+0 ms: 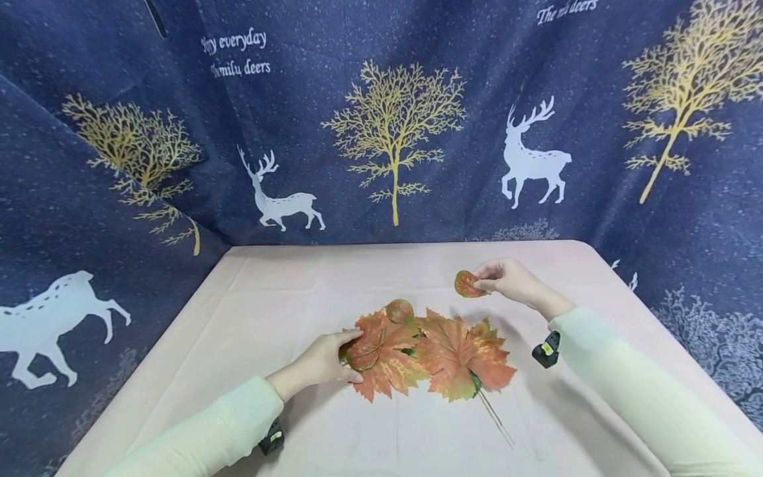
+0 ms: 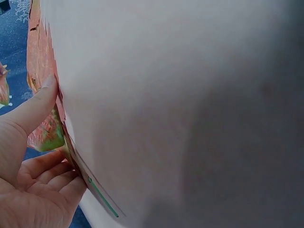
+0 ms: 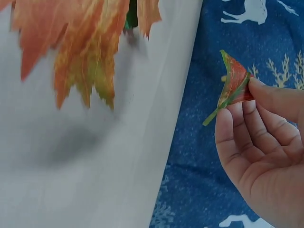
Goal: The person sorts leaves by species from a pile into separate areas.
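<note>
Two orange-red artificial maple leaves (image 1: 456, 354) lie side by side on the table, with thin stems trailing toward the near right. My left hand (image 1: 322, 361) rests at their left end, thumb and fingers spread apart around a small rounded leaf (image 1: 365, 351) there. In the left wrist view, the thumb touches the maple leaf's edge and the fingers bend loosely below. Above the table to the right, my right hand (image 1: 507, 278) pinches a small round red-green leaf (image 1: 467, 284) between thumb and fingers. A short green stem (image 3: 210, 117) sticks out of it in the right wrist view.
Another round reddish leaf (image 1: 399, 311) stands at the cluster's far side. A pale cloth covers the table (image 1: 286, 285). Behind and beside it hangs a dark blue curtain (image 1: 357, 40) printed with deer and trees. Black devices (image 1: 546, 349) are strapped at both wrists.
</note>
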Demonstrator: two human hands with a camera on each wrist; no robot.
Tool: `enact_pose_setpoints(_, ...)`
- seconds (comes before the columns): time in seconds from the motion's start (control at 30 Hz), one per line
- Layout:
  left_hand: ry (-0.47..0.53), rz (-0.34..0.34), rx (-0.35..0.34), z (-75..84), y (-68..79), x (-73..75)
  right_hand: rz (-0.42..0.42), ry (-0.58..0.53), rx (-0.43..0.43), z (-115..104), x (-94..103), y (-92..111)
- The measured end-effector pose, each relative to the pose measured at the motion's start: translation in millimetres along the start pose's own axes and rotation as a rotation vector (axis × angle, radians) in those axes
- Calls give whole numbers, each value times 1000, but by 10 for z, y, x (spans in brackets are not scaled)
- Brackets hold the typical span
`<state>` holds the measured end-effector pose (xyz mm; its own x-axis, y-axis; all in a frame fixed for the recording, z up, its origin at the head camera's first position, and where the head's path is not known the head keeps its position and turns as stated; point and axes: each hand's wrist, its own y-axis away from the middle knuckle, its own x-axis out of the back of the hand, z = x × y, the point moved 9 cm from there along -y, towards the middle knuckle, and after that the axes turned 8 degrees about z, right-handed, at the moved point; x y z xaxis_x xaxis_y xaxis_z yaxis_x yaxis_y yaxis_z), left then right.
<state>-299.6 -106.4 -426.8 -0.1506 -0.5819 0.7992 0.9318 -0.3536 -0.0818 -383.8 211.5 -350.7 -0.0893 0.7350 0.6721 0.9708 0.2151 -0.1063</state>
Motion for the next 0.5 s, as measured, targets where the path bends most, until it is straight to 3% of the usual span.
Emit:
enact_pose_setpoints(0.2, 0, -4, 3, -8, -5, -3, 34, -51, -29, 103, 110, -52)
enact_pose_setpoints(0.5, 3, -1, -15, -6, -4, -4, 76, -19, -92, 280, 295, -125)
